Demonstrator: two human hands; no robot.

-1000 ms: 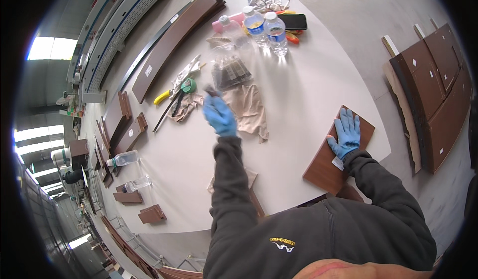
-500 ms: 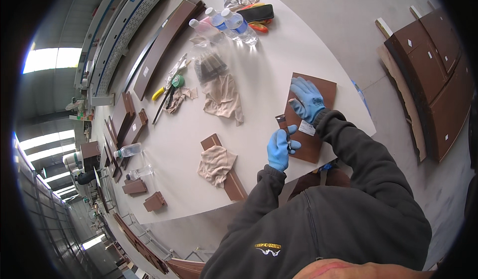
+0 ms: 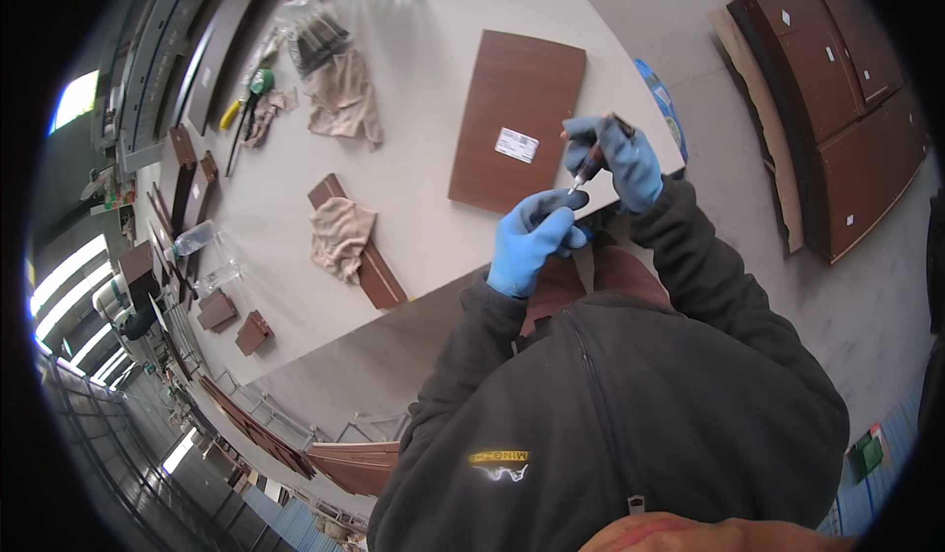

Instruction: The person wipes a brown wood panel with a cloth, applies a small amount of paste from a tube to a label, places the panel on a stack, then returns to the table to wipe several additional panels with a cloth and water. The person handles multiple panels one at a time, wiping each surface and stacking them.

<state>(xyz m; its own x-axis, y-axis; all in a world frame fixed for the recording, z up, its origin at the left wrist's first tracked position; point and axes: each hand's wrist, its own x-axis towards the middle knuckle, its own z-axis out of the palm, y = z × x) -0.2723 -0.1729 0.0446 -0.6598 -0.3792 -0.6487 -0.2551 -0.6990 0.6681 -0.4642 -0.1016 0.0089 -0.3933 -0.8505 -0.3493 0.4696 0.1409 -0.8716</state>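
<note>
Both my hands wear blue gloves and meet just off the near right edge of a brown panel [image 3: 517, 109] lying flat on the table, a white label [image 3: 517, 145] on its face. My right hand [image 3: 630, 163] is closed round a slim dark brown pen-like tube [image 3: 591, 163], its pale narrow tip slanting down toward my left fingers. My left hand [image 3: 532, 242] is curled with its fingertips together right under that tip. A dark patch shows at those fingertips; whether it is a small part or a stained glove cannot be made out.
Left of the panel, a beige cloth [image 3: 342, 237] drapes over a brown strip [image 3: 379, 276]. Beyond lie another cloth [image 3: 342, 99], a green-and-black tool [image 3: 261, 82], plastic bottles [image 3: 195, 240] and small brown blocks [image 3: 253, 332]. Large brown panels [image 3: 837, 89] stand off the table at right.
My right hand has left the panel and now holds the tube, which was in my left hand. My hands have come together beside the panel. The view has shifted, moving the table scene up and left.
</note>
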